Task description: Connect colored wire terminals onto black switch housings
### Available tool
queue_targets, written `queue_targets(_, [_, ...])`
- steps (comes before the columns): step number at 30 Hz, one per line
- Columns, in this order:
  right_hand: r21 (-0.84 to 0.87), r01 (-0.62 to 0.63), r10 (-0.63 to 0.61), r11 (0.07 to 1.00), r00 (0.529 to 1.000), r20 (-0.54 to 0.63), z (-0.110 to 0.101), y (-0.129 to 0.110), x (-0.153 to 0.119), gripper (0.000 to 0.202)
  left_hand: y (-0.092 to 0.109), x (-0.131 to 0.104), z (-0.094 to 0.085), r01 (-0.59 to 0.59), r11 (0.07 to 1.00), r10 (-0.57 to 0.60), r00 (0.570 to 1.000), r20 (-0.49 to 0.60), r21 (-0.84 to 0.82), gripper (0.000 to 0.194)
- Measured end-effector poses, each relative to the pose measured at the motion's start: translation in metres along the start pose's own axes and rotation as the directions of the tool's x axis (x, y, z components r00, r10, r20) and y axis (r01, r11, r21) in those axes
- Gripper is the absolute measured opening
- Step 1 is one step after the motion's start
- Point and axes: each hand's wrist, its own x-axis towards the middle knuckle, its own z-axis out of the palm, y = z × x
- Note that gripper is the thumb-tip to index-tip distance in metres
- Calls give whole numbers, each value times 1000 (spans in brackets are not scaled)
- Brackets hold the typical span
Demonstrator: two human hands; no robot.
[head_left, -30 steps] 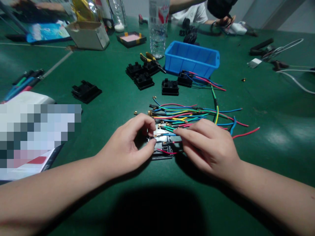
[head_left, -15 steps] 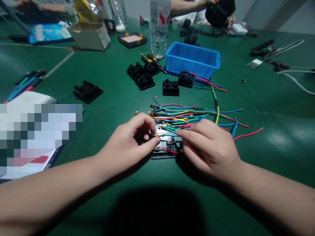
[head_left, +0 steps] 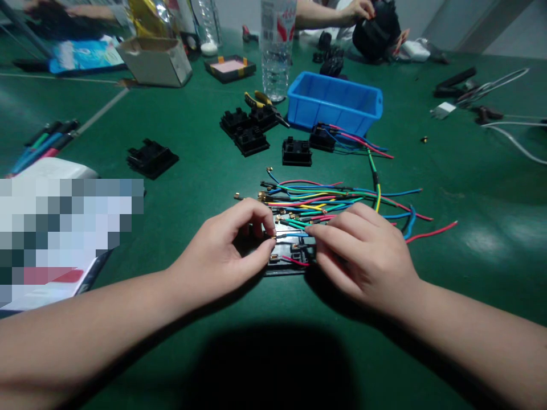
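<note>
Between my hands lies a black plastic socket housing [head_left: 284, 267], with a red wire [head_left: 294, 261] at its near side. A blue wire [head_left: 294, 234] with a brass terminal at its left end stretches across the housing's far part. The thumb and index finger of my left hand [head_left: 235, 239] pinch that terminal end. My right hand [head_left: 367, 253] is closed, its fingertips at the wire's other end and over the housing's right side, which they partly hide. Just beyond my hands, a bundle of coloured wires [head_left: 316, 196] with brass ends lies on the table.
Several black housings [head_left: 252, 139] and yellow-handled pliers [head_left: 258, 101] lie beyond the wires, near a blue bin [head_left: 333, 102] and a plastic bottle [head_left: 276, 57]. A single housing [head_left: 151, 158] sits at left, by a phone [head_left: 98, 256]. Across the table, another person's hand [head_left: 361, 10] touches a black object.
My left fingertips have shifted very slightly at the blue wire's terminal. My right hand stays nearly still. Across the table, the other person's hand and the black object have moved.
</note>
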Motion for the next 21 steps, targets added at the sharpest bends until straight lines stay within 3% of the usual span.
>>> queue_targets(5, [75,14,-14,997,1000,1,2,2,-2,22,-1,-1,0,15,1000,-15,1000,6,11,11])
queue_targets(11, [132,115,-121,985,992,43,5,3,-4,28,1,0,-1,43,999,-43,999,13,-9,10])
queue_targets(21, [168,112,-120,979,992,42,5,2,-2,29,1,1,-1,22,1000,-21,999,34,-10,8])
